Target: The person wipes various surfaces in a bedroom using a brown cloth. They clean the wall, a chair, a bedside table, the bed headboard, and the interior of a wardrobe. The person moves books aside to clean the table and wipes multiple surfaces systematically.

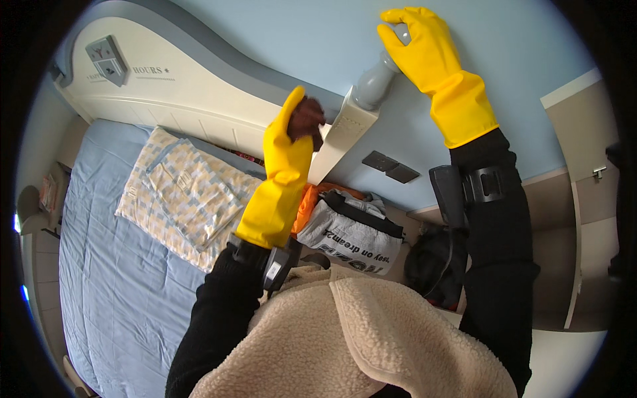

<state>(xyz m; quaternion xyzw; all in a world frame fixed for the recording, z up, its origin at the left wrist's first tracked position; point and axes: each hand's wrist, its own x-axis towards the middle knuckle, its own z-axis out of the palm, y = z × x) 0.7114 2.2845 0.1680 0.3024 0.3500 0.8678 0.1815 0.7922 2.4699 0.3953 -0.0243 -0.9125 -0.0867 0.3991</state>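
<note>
At the bottom edge, closest to my camera, beige fleece (305,331) bulges between two black sleeves (497,265). Just beyond, folded clothes (361,232) sit piled, with the bed (99,245) and a checked pillow (137,198) off left.

Next out I have the left hand (282,149), yellow glove, gripping a dark brown cloth (306,119); one digit sticks up along its left side, the others I can't make out. Cloth is right beside the white post (345,126); can't tell if they touch. From the post, a grey finial (375,86) runs up and right, long axis slanting lower left to upper right, ending in a knob (402,33).

My right hand (428,53), also gloved, has thumb and fingers curled round that knob; contact on the far side is hidden from me. So right is at the tip, left is nearer the base, finial mostly bare between. From the cloth, the knob lies up and right, well apart along that slant.

Farthest, I get the headboard (199,86) running left from the post, plus dark plates (402,174) on the blue wall (517,86).
</note>
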